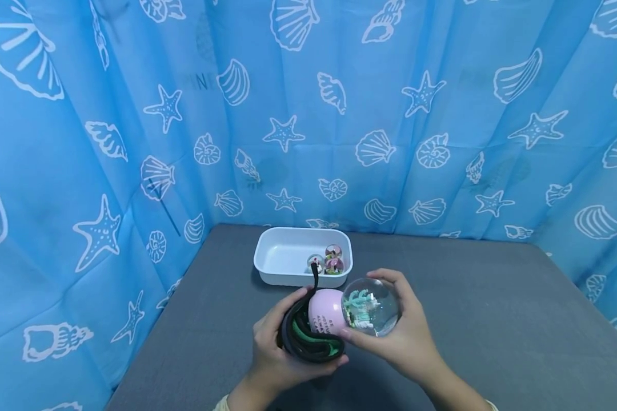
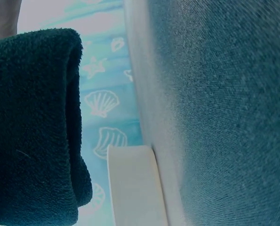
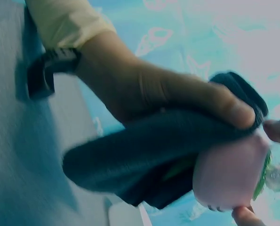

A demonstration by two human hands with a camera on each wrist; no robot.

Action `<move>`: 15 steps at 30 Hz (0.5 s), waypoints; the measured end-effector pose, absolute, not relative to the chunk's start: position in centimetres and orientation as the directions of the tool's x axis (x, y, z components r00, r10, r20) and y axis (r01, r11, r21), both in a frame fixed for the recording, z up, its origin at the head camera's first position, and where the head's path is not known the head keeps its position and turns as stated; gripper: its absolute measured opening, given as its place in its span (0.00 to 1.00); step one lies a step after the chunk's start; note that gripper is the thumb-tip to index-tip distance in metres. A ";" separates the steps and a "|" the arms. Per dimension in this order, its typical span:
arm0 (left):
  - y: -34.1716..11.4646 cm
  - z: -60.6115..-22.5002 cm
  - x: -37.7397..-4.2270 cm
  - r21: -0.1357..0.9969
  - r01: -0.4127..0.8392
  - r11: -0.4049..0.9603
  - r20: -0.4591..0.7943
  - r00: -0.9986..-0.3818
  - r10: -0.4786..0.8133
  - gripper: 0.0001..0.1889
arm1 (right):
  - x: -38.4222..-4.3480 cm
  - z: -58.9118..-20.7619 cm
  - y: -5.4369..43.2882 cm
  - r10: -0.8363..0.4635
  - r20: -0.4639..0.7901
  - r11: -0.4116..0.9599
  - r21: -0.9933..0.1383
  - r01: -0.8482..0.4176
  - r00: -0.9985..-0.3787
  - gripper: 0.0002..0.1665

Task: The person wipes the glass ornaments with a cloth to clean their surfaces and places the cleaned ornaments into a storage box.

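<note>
A snow globe (image 1: pixel 325 308) with a pink base and a clear glass ball lies on its side between my hands, above the grey table. Dark lettering runs on the base, and green and white figures show inside the glass. My right hand (image 1: pixel 408 345) holds it around the ball, thumb near the base and fingers over the far side. A folded dark cloth (image 1: pixel 308 351), green within its folds, wraps the base end. My left hand (image 1: pixel 275 348) grips this cloth from the left and below. In the right wrist view the cloth (image 3: pixel 154 150) lies against the pink base (image 3: pixel 229 174).
Behind my hands a white rectangular bin (image 1: pixel 275 278) stands on the grey table (image 1: pixel 473 297), with a few small glass balls (image 1: pixel 333 265) at its right end. A blue curtain (image 1: pixel 308 125) with white shell prints hangs behind and beside the table.
</note>
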State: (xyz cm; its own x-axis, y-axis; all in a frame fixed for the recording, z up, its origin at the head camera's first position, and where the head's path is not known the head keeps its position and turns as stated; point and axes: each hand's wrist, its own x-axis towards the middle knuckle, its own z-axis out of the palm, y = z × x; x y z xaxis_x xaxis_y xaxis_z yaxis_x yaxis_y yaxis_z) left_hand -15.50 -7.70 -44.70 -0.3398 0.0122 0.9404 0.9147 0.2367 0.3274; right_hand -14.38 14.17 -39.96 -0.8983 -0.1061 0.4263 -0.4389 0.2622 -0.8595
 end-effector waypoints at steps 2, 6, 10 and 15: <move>-7.7 -44.8 -15.5 0.333 0.908 0.255 0.937 -0.349 0.016 0.52 | -14.4 -40.1 13.9 -0.104 0.420 0.256 -0.865 -0.432 -0.902 0.52; -7.7 -45.1 -15.7 0.334 0.899 0.282 0.934 -0.357 0.030 0.53 | -14.4 -40.4 13.8 -0.141 0.432 0.237 -0.859 -0.454 -0.891 0.46; -7.7 -45.2 -15.9 0.325 0.900 0.290 0.937 -0.349 0.035 0.52 | -14.4 -40.7 13.9 -0.226 0.478 0.158 -0.842 -0.516 -0.849 0.39; -7.9 -45.1 -16.0 0.330 0.904 0.274 0.937 -0.348 0.022 0.50 | -14.6 -41.1 14.3 -0.388 0.568 -0.016 -0.792 -0.611 -0.726 0.56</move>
State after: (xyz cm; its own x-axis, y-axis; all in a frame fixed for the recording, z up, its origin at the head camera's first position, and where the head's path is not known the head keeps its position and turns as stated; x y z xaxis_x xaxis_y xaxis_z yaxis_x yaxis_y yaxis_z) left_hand -16.04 -7.88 -45.10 -0.3484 0.0215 0.9371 0.9036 0.2738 0.3296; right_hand -14.64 14.27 -41.07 -0.7257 -0.3884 0.5679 -0.6108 -0.0162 -0.7916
